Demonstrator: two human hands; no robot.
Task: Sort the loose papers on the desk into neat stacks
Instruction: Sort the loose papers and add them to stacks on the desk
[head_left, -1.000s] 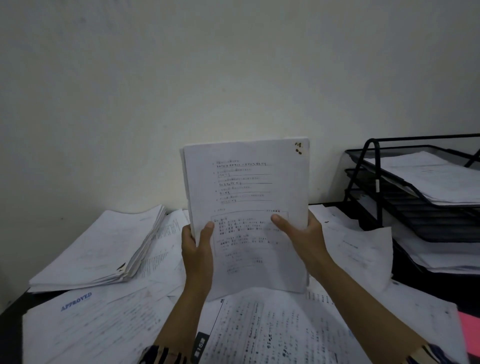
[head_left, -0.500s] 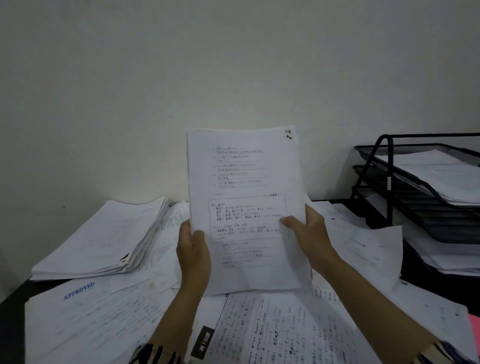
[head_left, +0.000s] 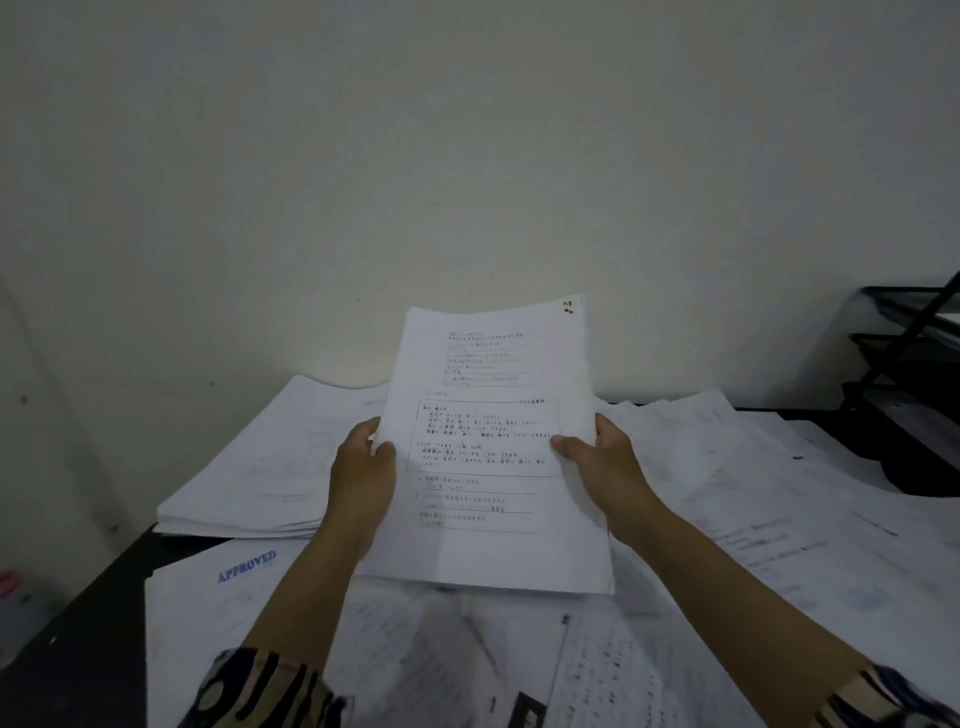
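Head view: both hands hold a thin sheaf (head_left: 493, 447) upright over the desk (head_left: 78, 618), left hand (head_left: 363, 473) and right hand (head_left: 605, 462) pinching its side edges. It looks light, floppy and prone to fanning; mid-edge grips suit it. A stack (head_left: 270, 467) lies far left, loose sheets (head_left: 753, 493) right, tray (head_left: 914, 384) beyond, wall (head_left: 467, 156) behind.

Your left hand (head_left: 363, 470) and right hand (head_left: 605, 460) grip opposite edges of the sheaf (head_left: 493, 447), forearms extended forward.
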